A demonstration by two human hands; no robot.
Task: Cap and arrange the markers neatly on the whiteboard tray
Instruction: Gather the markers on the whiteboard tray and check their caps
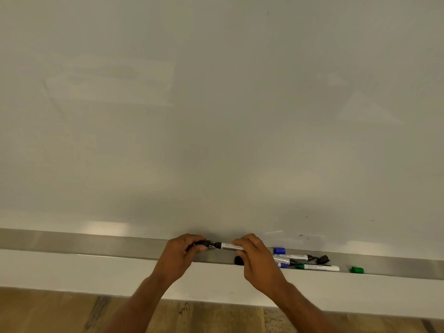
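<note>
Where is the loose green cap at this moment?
The green cap lies alone in the tray, far right in the head view, just right of the green marker.

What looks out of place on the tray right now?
Loose caps lie apart from their markers on the tray: a blue cap, a green cap, two black ones. The uncapped markers lie crossed in a heap, not lined up.

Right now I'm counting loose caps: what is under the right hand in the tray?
A black cap peeks out below the right hand, lying in the tray. The hand covers whatever lies further under it.
</note>
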